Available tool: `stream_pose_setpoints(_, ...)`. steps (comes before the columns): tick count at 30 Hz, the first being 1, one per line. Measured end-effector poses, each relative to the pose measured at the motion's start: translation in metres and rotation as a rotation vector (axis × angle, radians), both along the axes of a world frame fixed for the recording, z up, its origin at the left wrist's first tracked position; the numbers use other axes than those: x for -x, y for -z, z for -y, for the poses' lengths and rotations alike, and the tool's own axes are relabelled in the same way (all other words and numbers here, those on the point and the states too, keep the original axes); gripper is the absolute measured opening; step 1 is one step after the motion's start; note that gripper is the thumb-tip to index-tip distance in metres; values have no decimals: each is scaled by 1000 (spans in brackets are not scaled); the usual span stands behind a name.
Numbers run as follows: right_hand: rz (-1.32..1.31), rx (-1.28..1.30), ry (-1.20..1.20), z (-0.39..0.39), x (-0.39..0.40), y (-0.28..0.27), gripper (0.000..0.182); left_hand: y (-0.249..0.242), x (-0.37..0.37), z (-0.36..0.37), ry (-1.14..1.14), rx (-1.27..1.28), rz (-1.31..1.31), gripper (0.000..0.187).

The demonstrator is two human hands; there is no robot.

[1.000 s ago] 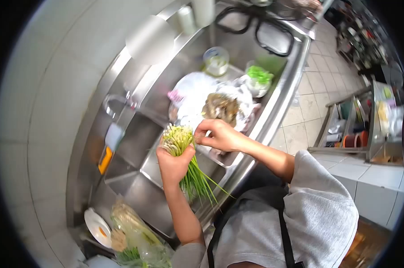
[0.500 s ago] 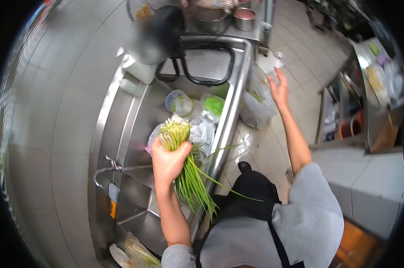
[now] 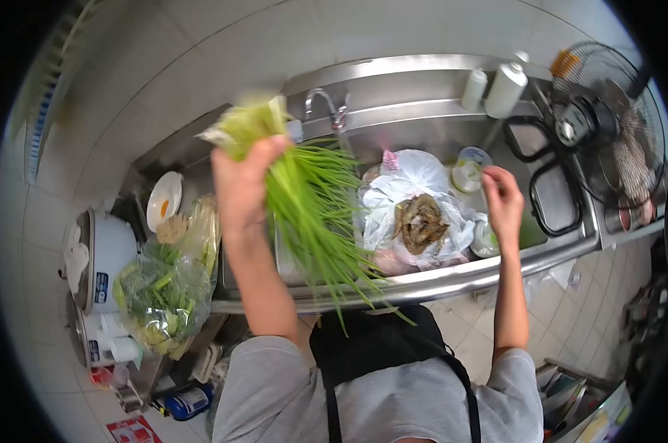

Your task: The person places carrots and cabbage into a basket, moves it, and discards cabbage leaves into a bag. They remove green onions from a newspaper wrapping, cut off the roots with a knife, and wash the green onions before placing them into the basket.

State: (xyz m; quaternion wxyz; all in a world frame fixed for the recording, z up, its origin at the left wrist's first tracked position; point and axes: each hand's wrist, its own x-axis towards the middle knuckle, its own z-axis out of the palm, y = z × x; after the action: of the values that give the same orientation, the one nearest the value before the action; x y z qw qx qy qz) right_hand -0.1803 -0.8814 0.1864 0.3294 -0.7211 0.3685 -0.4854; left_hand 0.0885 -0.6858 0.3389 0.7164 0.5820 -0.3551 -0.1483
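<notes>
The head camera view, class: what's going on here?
A person at a steel sink grips a bunch of chives, or something like them, in the left hand. The right hand is raised with its fingers drawn together; whether it holds anything is unclear. In the sink, what look like shrimp lie on a white plastic bag.

We clasp green stalks point(image 3: 304, 199) in our left grip point(image 3: 244, 176). Our right grip point(image 3: 504, 199) hangs over the sink point(image 3: 415, 133), near a clear tub point(image 3: 467, 176)
</notes>
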Motion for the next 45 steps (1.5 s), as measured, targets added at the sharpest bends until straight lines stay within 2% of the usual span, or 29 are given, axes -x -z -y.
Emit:
stream_pose_setpoints(3,-171,-18,-188,3,-111,-3,14,1,-57,-40,-154,40,17,21)
stream_pose_setpoints(5,-278,324,-234,23,-188,17,16,16,-90,-55,-222,-7,16,21)
stream_pose_setpoints(6,-385,376,-254,32,-223,28,19,28,-104,-56,-259,-84,77,22)
stream_pose_setpoints(9,-703,700,-209,88,-323,75,27,88,-145,-45,-228,-197,-3,24)
stream_pose_setpoints(11,-892,875,-200,116,-358,97,28,133,-170,-44,-146,-349,-158,25)
stream_pose_setpoints(13,-1017,840,-188,129,-376,108,25,175,-191,-32,-72,-428,-233,26)
stream_pose_setpoints(15,-1149,690,-186,129,-388,106,22,213,-204,-25,-29,-463,-251,27)
stream_pose_setpoints(18,-1241,680,-26,117,-381,123,17,258,-219,-3,14,-486,-214,26)
stream_pose_setpoints(19,-1183,456,29,120,-383,139,16,269,-216,13,55,-463,-180,26)
stream_pose_setpoints(20,-1165,393,54,80,-375,115,17,277,-217,25,106,-457,-200,24)
stream_pose_setpoints(21,-838,190,158,42,-368,107,19,278,-212,39,107,-501,-247,24)
stream_pose_setpoints(22,-829,73,112,8,-363,93,21,299,-215,53,128,-525,-308,25)
stream_pose_setpoints(23,-578,-250,155,-12,-369,112,23,305,-209,65,121,-526,-293,25)
stream_pose_setpoints(24,-520,-88,-14,-31,-372,140,28,327,-214,77,225,-465,-406,30)
stream_pose_setpoints(25,-331,-418,107,-62,-374,146,39,331,-206,85,340,-371,-503,37)
stream_pose_setpoints(26,-289,-658,92,-75,-378,162,57,352,-217,95,421,-473,-571,43)
stream_pose_setpoints(27,-73,-919,-96,-73,-381,184,67,350,-212,104,492,-612,-651,45)
stream_pose_setpoints(28,-67,-884,75,-86,-372,175,70,339,-195,102,494,-725,-560,59)
stream_pose_setpoints(29,-118,-918,67,-86,-366,174,73,340,-190,102,598,-727,-596,66)
stream_pose_setpoints(30,-113,-938,122,-87,-361,170,74,341,-188,105,580,-803,-561,71)
stream_pose_setpoints(31,-57,-996,106,-86,-353,168,74,338,-186,108,628,-827,-676,66)
stream_pose_setpoints(33,32,-1025,30,-81,-339,175,65,334,-177,113,572,-779,-528,62)
stream_pose_setpoints(36,304,-994,53,-75,-338,189,52,329,-170,116,331,-841,-134,54)
stream_pose_setpoints(39,223,-1010,-59,-84,-355,189,41,326,-177,110,111,-706,-321,48)
stream_pose_setpoints(40,297,-860,111,-96,-379,200,40,335,-192,109,113,-673,-575,42)
stream_pose_setpoints(42,400,-888,-15,-90,-390,213,42,361,-212,101,416,-625,-608,42)
stream_pose_setpoints(43,489,-928,-66,-82,-400,225,45,338,-181,97,564,-600,-535,40)
stream_pose_setpoints(44,493,-943,-101,-72,-399,232,46,338,-169,97,658,-601,-423,43)
stream_pose_setpoints(45,445,-953,-111,-67,-395,236,47,328,-148,86,616,-496,-484,45)
